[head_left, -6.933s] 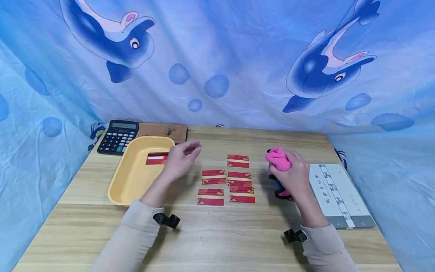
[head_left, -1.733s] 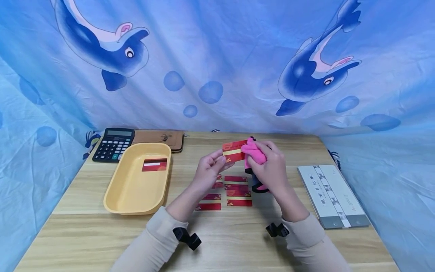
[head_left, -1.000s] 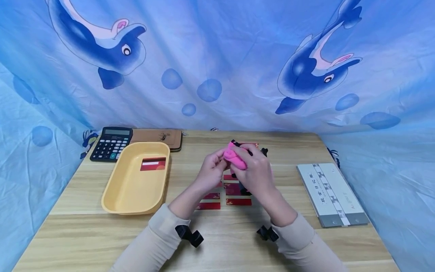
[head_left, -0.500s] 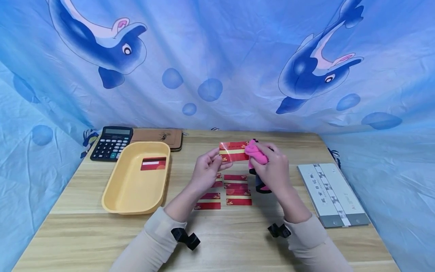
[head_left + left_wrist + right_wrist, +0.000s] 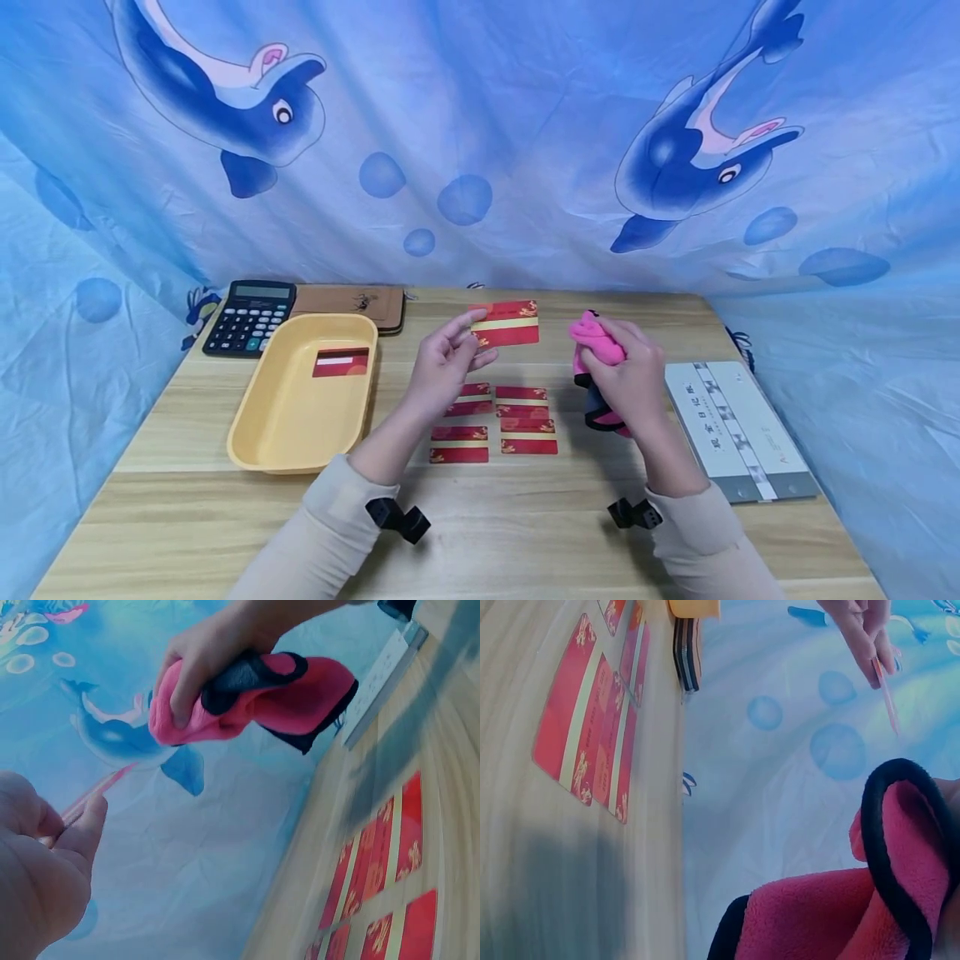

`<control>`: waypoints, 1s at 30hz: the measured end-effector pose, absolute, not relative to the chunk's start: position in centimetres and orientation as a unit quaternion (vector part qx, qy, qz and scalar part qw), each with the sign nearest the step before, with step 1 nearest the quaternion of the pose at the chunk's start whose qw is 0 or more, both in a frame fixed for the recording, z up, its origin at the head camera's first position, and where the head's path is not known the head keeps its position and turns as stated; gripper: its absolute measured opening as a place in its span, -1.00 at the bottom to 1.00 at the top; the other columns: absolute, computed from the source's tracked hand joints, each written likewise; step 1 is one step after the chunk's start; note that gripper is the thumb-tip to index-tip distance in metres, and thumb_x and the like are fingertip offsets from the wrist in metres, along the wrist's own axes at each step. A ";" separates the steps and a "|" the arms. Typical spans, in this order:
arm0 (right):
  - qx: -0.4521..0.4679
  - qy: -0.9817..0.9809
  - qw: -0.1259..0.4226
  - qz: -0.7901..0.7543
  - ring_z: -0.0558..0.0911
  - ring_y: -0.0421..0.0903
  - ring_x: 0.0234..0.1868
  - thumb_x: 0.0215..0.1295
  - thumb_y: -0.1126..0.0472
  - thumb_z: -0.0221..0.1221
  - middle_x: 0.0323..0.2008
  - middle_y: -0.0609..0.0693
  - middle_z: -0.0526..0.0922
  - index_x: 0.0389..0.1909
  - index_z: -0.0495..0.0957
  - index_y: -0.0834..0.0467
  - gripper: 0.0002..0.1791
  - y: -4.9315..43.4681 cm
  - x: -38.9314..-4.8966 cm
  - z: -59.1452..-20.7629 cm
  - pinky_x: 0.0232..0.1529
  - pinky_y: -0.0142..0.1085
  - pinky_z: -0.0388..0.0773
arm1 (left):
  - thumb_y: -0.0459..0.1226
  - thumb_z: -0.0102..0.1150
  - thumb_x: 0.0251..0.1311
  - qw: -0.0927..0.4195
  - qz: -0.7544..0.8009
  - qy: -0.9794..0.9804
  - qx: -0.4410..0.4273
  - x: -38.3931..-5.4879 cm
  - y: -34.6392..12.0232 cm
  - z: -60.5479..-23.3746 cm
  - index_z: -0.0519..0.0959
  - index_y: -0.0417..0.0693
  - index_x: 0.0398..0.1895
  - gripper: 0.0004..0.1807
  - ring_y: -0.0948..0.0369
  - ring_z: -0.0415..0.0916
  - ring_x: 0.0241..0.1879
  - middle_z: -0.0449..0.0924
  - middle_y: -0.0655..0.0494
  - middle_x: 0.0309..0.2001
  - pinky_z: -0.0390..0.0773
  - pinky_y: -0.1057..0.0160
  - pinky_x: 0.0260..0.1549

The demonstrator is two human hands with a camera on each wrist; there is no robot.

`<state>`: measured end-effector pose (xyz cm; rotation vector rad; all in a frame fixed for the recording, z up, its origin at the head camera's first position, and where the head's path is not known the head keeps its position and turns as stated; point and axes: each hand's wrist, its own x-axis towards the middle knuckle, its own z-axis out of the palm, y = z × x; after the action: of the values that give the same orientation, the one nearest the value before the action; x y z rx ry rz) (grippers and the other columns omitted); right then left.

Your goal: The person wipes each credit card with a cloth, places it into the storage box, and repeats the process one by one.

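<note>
Red-and-gold card (image 5: 513, 323) held up, pink cloth (image 5: 596, 342) apart from it

From where I stand, the left hand (image 5: 442, 367) pinches the card at one end between thumb and fingers, up above the wooden table (image 5: 480, 533). Across from it, the right hand (image 5: 630, 371) has its fingers curled round the bunched, black-edged cloth. Four more cards (image 5: 528, 436) lie flat on the wood below, two by two, and another card (image 5: 341, 363) sits in the yellow tray (image 5: 300, 425)
</note>
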<state>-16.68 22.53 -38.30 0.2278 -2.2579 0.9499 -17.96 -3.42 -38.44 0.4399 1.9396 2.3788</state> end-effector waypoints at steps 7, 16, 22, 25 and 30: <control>0.096 -0.859 0.352 0.359 0.71 0.16 -0.21 0.00 0.35 0.44 -0.13 0.21 0.75 0.00 0.71 0.30 -0.55 23.0 -16.6 -38.8 -0.34 -0.17 0.56 | -0.36 -0.08 0.54 0.028 0.706 0.684 0.180 -18.0 -4.4 -38.8 0.39 -0.18 0.44 -0.55 -0.06 0.58 0.17 0.40 -0.06 0.40 0.52 0.25 0.25; 0.109 -0.855 0.360 0.356 0.71 0.10 -0.23 -0.01 0.32 0.45 -0.16 0.18 0.76 -0.02 0.72 0.27 -0.56 23.1 -16.6 -39.0 -0.34 -0.35 0.53 | -0.37 -0.02 0.52 -0.005 0.713 0.683 0.158 -18.8 -4.6 -39.4 0.55 -0.28 0.21 -0.69 -0.11 0.65 0.06 0.66 -0.24 0.07 0.69 0.19 0.04; 0.112 -0.856 0.351 0.362 0.72 0.07 -0.21 -0.01 0.32 0.45 -0.14 0.16 0.76 -0.01 0.72 0.26 -0.55 22.8 -16.4 -38.7 -0.27 -0.57 0.47 | -0.30 -0.02 0.55 0.019 0.720 0.686 0.102 -19.0 -4.8 -39.5 0.58 -0.23 0.18 -0.69 -0.08 0.69 -0.01 0.63 -0.21 0.13 0.74 0.08 -0.07; 0.115 -0.857 0.347 0.362 0.72 0.06 -0.23 0.00 0.32 0.45 -0.14 0.15 0.76 -0.01 0.73 0.24 -0.56 22.5 -16.3 -38.6 -0.32 -0.49 0.51 | -0.31 -0.02 0.55 0.028 0.727 0.681 0.083 -19.1 -4.7 -39.5 0.54 -0.30 0.20 -0.68 -0.07 0.70 -0.04 0.61 -0.27 0.13 0.72 0.13 -0.03; 0.149 -0.847 0.355 0.366 0.73 0.08 -0.26 0.00 0.31 0.45 -0.16 0.16 0.76 -0.04 0.74 0.26 -0.59 21.6 -16.3 -38.3 -0.39 -0.21 0.64 | -0.34 -0.01 0.53 0.041 0.741 0.667 0.063 -19.0 -4.1 -39.5 0.49 -0.36 0.25 -0.65 -0.01 0.74 -0.12 0.63 -0.30 0.08 0.73 0.20 -0.08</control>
<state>-16.30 21.57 -38.28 0.3838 -2.1894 0.9454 -19.05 -4.10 -39.48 0.1921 2.0431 2.2689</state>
